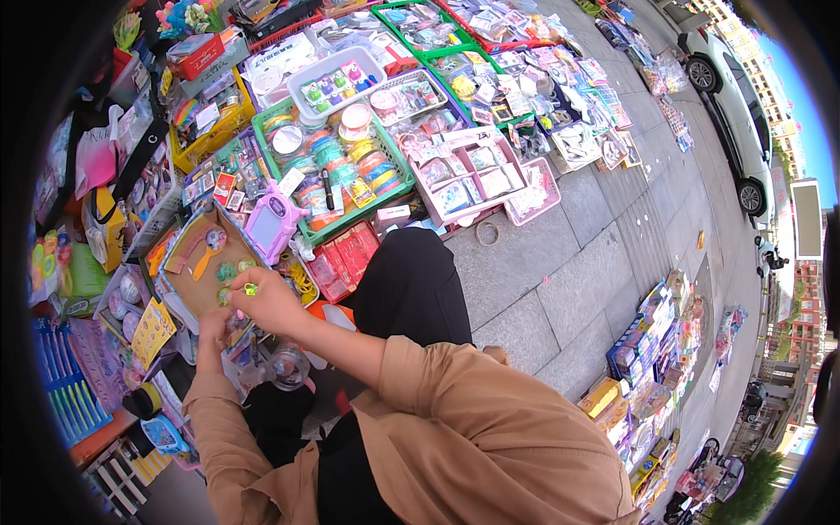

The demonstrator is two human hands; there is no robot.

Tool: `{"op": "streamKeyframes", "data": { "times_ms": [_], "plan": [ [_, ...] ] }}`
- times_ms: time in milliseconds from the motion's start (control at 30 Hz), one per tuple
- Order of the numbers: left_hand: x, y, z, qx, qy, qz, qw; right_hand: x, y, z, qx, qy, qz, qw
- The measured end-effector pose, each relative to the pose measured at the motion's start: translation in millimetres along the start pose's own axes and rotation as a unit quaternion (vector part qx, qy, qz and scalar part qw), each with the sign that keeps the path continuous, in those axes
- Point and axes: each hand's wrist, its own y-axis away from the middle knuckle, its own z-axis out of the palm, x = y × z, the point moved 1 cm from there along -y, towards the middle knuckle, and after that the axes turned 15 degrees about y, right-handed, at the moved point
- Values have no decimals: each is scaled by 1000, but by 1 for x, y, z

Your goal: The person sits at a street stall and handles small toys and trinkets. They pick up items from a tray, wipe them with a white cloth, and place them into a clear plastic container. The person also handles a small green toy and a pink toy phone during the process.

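Observation:
My right hand (266, 300) has a small bright yellow-green trinket (250, 289) between its fingers, over the near edge of an open cardboard box (197, 296). Close beside it, lower left, is my left hand (215, 326), its fingertips at the box edge and partly hidden, so its grip is unclear. Inside the box lie an orange plastic spoon-shaped toy (205, 262) with a clear round end and several small round green pieces (226, 270). A purple toy frame (272, 220) with a grey screen stands against the box's right side. Below the hands is a clear round container (289, 366).
A green basket (357, 213) of colourful rolls, a pink divided tray (476, 200) and a yellow crate (213, 141) stand beyond. My black-clad knee (413, 282) is right of a red box (344, 256). More goods (646, 367) lie on the paving, right; a white car (735, 111) is parked behind.

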Motion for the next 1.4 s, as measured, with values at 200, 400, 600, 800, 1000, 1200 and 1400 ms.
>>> {"op": "streamKeyframes", "data": {
  "times_ms": [200,400,600,800,1000,1200,1400],
  "plan": [
    [51,91,73,-147,309,41,939,35,-5,-15,-32,-111,154,981],
    [92,129,156,-158,250,82,952,5,-4,-58,-41,-194,95,976],
    [118,150,192,-139,138,185,963,-55,4,-161,56,-348,51,934],
    [61,142,129,89,-58,190,976,6,-11,-368,370,-25,50,928],
    [-38,144,43,238,-109,165,951,133,-32,-555,475,161,154,851],
    [-76,147,13,350,-206,230,884,107,-85,-634,495,143,221,828],
    [-67,101,12,316,-194,221,902,-2,-134,-406,179,187,99,961]
  ]
}}
